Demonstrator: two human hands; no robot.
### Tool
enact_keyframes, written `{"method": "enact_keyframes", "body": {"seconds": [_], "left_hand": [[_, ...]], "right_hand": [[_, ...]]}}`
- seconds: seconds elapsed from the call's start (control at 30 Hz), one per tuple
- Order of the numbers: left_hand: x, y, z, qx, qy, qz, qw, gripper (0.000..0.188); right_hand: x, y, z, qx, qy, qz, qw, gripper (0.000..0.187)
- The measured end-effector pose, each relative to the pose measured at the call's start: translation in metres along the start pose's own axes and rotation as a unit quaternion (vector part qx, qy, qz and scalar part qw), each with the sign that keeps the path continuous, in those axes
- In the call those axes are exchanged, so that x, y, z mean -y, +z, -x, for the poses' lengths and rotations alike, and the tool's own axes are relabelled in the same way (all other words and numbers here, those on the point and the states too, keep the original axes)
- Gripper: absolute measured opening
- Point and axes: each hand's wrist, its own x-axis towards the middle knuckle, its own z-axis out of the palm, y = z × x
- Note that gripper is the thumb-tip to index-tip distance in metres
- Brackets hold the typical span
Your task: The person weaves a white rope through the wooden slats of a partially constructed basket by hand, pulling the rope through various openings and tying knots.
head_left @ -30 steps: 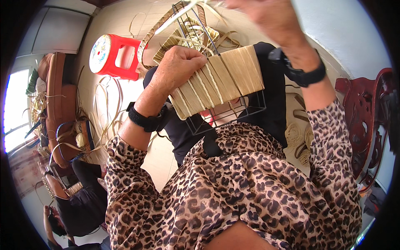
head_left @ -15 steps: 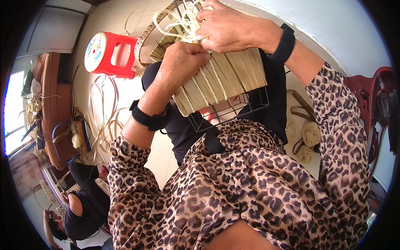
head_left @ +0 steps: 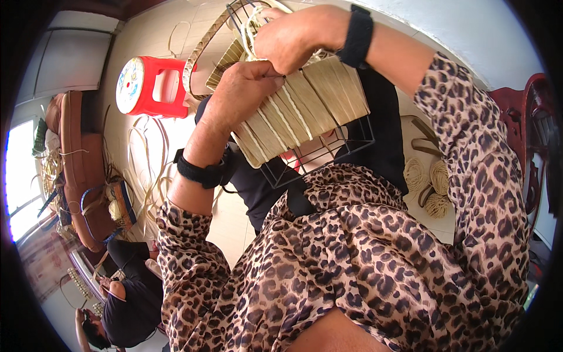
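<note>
A box-shaped basket (head_left: 299, 111) rests tilted on my lap, its wire frame (head_left: 352, 144) partly covered with flat tan strips and crossed by lines of cream cord. My left hand (head_left: 243, 91) is closed at the basket's upper edge, thumb and forefinger pinched on the rim; any cord between them is hidden. Just beyond it, my right hand (head_left: 296, 38) is bent over at the wrist and closed on the cream cord (head_left: 251, 29), which hangs in a loose bunch of loops. Its fingertips are mostly out of sight. A curved, wrapped handle (head_left: 192, 67) stands at the basket's left.
A red stool (head_left: 155, 87) with a round white top stands at left. Loose flat strips (head_left: 146, 152) lie on the floor below it. Balls of cord (head_left: 437, 205) sit right of my legs, near a carved dark-red chair (head_left: 531, 123). Another person (head_left: 135, 308) sits at lower left.
My right hand has shifted left and its wrist has bent over, staying with the cord bunch. My left hand keeps its pinch on the rim. The whole view has shifted slightly.
</note>
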Motion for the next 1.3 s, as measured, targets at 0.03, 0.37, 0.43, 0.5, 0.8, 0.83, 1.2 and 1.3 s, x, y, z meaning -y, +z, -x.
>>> {"method": "enact_keyframes", "body": {"seconds": [0.03,0.37,0.43,0.5,0.8,0.83,1.2,1.3], "left_hand": [[-0.012,-0.005,0.0,0.075,-0.079,0.016,0.994,0.02],[0.015,-0.008,-0.021,0.234,-0.108,0.255,0.932,0.016],[0.024,-0.012,-0.028,0.276,-0.077,0.316,0.904,0.014],[0.032,-0.013,-0.031,0.285,-0.062,0.327,0.899,0.013],[0.027,-0.012,-0.03,0.312,-0.035,0.276,0.909,0.014],[0.027,-0.012,-0.029,0.314,-0.024,0.273,0.909,0.017],[0.013,-0.017,-0.023,0.307,0.009,0.179,0.935,0.024],[0.017,-0.019,-0.026,0.316,0.002,0.186,0.931,0.029]], "right_hand": [[-0.001,0.0,0.004,0.008,0.002,-0.013,1.0,0.018],[-0.007,-0.001,-0.001,0.069,-0.016,-0.101,0.992,0.026],[-0.002,-0.005,-0.001,0.071,-0.004,-0.116,0.991,0.024],[0.004,-0.004,0.007,-0.031,0.005,-0.111,0.993,0.022],[0.032,0.015,0.092,-0.425,0.132,-0.004,0.896,0.012],[0.045,0.025,0.099,-0.424,0.122,-0.025,0.897,0.006],[0.115,0.084,0.12,-0.346,0.157,0.008,0.925,0.018],[0.119,0.084,0.111,-0.322,0.172,0.082,0.927,0.022]]}}
